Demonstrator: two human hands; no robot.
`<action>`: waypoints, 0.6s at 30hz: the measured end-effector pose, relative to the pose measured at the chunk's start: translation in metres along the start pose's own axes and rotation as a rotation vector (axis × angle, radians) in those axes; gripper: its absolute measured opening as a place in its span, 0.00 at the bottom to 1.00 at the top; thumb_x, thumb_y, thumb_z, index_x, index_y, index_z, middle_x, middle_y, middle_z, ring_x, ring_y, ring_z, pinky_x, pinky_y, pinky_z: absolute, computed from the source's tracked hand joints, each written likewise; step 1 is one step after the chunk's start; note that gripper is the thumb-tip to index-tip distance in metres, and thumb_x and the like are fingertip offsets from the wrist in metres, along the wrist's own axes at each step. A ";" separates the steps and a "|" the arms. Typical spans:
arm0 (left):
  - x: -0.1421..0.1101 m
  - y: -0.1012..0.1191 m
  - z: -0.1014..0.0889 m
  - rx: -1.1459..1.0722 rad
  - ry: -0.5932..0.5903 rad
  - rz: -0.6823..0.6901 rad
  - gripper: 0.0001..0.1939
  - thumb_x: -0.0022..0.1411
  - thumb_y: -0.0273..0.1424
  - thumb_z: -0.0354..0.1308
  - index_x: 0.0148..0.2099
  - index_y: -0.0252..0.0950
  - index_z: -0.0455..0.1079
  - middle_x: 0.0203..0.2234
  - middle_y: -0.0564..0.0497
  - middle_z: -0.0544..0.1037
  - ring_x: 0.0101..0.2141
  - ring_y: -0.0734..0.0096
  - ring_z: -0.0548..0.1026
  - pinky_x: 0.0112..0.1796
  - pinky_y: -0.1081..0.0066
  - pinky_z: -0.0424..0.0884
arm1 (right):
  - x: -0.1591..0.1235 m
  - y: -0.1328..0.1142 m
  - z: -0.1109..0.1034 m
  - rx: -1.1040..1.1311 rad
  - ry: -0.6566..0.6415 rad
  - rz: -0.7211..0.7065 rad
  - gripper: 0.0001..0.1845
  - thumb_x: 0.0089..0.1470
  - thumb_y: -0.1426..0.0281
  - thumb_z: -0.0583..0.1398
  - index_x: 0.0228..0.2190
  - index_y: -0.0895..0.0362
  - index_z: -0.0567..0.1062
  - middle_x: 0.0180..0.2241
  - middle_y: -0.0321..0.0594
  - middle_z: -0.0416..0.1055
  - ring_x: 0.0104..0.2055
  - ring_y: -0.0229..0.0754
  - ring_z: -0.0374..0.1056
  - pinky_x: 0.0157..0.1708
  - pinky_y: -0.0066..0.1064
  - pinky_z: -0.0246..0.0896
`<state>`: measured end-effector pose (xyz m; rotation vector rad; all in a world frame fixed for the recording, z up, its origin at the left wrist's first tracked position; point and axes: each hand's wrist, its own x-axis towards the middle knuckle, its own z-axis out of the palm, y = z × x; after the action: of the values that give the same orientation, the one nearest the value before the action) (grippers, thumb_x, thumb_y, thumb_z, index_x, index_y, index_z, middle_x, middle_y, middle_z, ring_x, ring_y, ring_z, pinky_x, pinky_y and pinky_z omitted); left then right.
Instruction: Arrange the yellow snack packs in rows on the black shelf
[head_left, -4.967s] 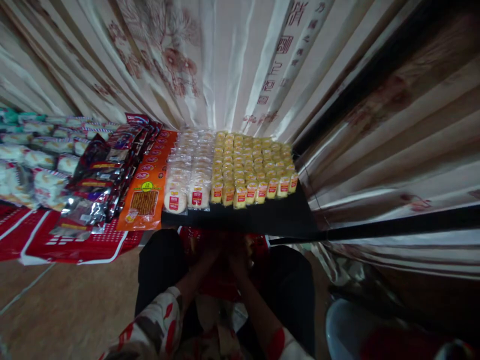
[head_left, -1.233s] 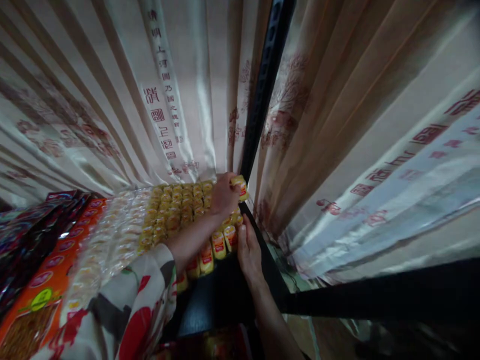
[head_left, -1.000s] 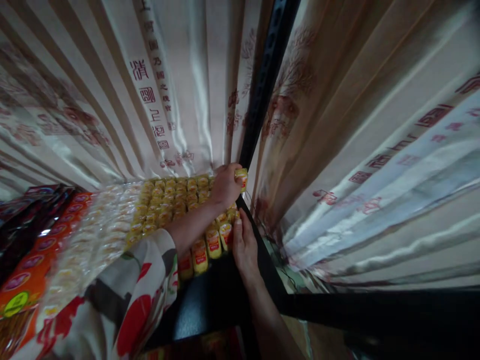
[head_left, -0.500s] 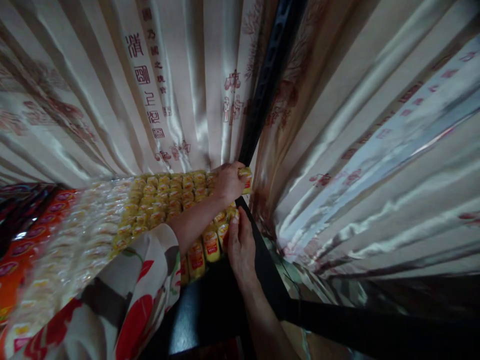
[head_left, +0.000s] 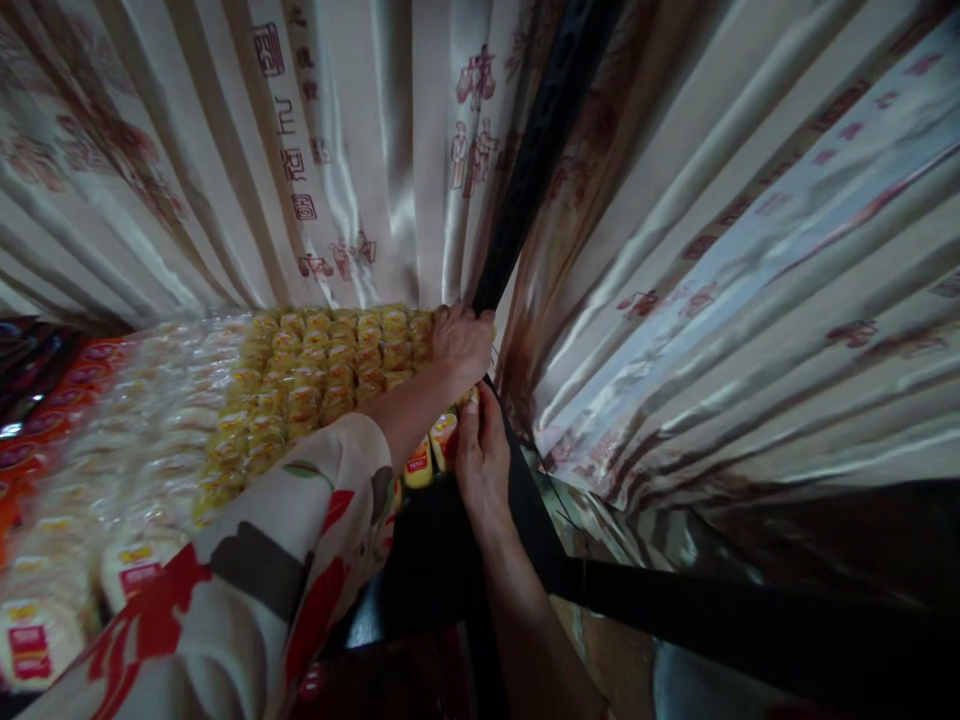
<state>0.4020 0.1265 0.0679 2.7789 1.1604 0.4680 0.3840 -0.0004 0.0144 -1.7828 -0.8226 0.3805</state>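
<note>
Rows of small yellow plastic-wrapped snack packets (head_left: 341, 355) stand packed together on a dark shelf, some with red labels at the near end. My left hand (head_left: 465, 342) reaches across to the far right corner of these rows. Its fingers curl round a packet there, which the hand mostly hides. Closer to me, my right hand (head_left: 484, 450) is at the right edge of the rows. Thumb and fingers close on a yellow packet (head_left: 472, 398), of which only a little shows.
White-wrapped round packets (head_left: 161, 430) fill the shelf to the left, with orange-red packs (head_left: 64, 400) beyond them. A black upright post (head_left: 517, 190) rises behind my left hand. Printed satin curtains (head_left: 390, 130) hang behind and to the right. A black rail (head_left: 712, 605) runs rightward.
The view has tilted and shifted slightly. The packet that stuck out past my left hand is now mostly hidden under it. My right hand stays at the right edge.
</note>
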 end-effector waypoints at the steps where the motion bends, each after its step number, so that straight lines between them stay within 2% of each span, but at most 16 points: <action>1: 0.002 -0.001 0.002 -0.001 0.005 -0.013 0.13 0.60 0.26 0.48 0.46 0.33 0.69 0.39 0.42 0.76 0.46 0.59 0.67 0.48 0.62 0.61 | 0.000 0.000 0.000 -0.004 0.003 0.015 0.32 0.58 0.56 0.45 0.56 0.62 0.61 0.57 0.51 0.62 0.59 0.46 0.57 0.58 0.41 0.50; 7: 0.012 -0.010 0.005 -0.023 -0.019 -0.057 0.13 0.58 0.23 0.49 0.43 0.33 0.71 0.34 0.44 0.77 0.44 0.61 0.68 0.48 0.63 0.60 | -0.003 0.001 0.003 -0.012 0.025 0.046 0.32 0.58 0.54 0.45 0.56 0.62 0.61 0.58 0.51 0.60 0.60 0.47 0.55 0.59 0.44 0.48; 14: 0.006 -0.010 0.002 -0.178 -0.039 -0.081 0.14 0.60 0.21 0.46 0.45 0.31 0.70 0.38 0.41 0.76 0.48 0.59 0.66 0.51 0.60 0.57 | -0.005 0.003 0.005 -0.015 0.029 0.015 0.32 0.58 0.55 0.45 0.57 0.61 0.59 0.58 0.51 0.59 0.60 0.47 0.55 0.59 0.43 0.49; 18: 0.001 -0.010 0.001 -0.157 -0.038 -0.084 0.15 0.61 0.21 0.45 0.46 0.29 0.69 0.39 0.39 0.75 0.48 0.58 0.66 0.51 0.60 0.58 | -0.005 0.003 0.006 -0.024 0.040 0.018 0.33 0.58 0.54 0.45 0.58 0.61 0.58 0.59 0.52 0.58 0.61 0.48 0.54 0.59 0.45 0.48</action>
<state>0.3962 0.1346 0.0651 2.5842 1.1723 0.4748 0.3775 0.0001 0.0087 -1.8158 -0.7868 0.3466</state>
